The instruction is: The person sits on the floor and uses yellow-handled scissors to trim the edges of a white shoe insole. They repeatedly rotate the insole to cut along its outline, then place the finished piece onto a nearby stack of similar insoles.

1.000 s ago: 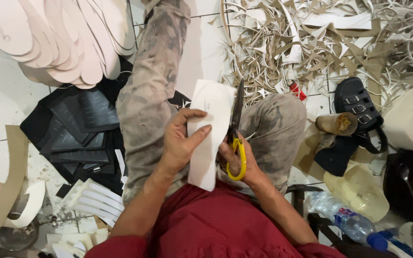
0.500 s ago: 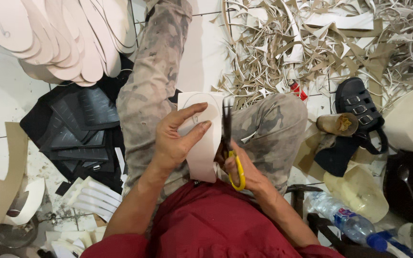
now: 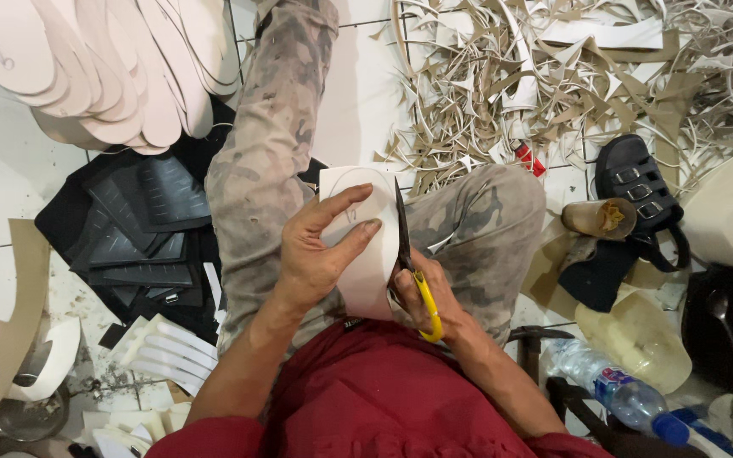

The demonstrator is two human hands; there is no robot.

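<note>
Over the lap, the left hand (image 3: 316, 254) gripped a pale sole-shaped sheet (image 3: 366, 246) while the right hand (image 3: 422, 293), closed around yellow-handled scissors (image 3: 409, 254), cut its right edge. Finished soles (image 3: 103, 68) lay stacked and offcuts (image 3: 553, 76) littered the floor, so this piece seemed partly trimmed.

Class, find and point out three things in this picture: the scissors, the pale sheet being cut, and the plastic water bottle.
scissors (image 3: 424, 298): head view, on the yellow handle loop.
pale sheet (image 3: 368, 273): head view, on its bare lower middle.
plastic water bottle (image 3: 612, 388): head view, on the clear body beside the label.

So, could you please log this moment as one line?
left hand: holds sheet | right hand: scissors cutting sheet edge
</note>
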